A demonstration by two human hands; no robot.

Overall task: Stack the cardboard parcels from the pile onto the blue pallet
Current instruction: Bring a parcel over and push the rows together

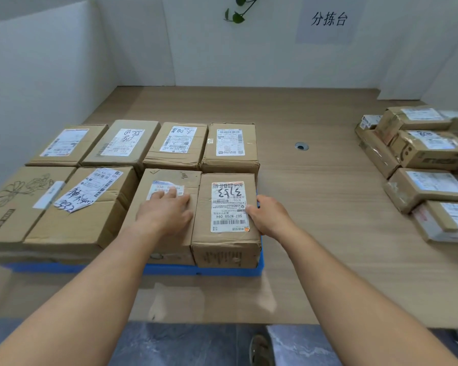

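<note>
Several cardboard parcels stand in two rows on the blue pallet (169, 269) at the left of the table. At the front right corner sits a parcel with a white label (226, 247). My right hand (266, 213) grips its right edge, thumb on top and fingers down the side. My left hand (167, 211) lies flat, fingers straight, on the top of the neighbouring parcel (164, 178) to its left. The pile of parcels (423, 159) lies at the right edge of the table.
The wooden table (315, 202) has a small round grommet hole (301, 146) between pallet and pile. White partition walls close the left and back. A paper sign (327, 19) hangs on the back wall. The floor and a shoe (261, 350) show below the table's front edge.
</note>
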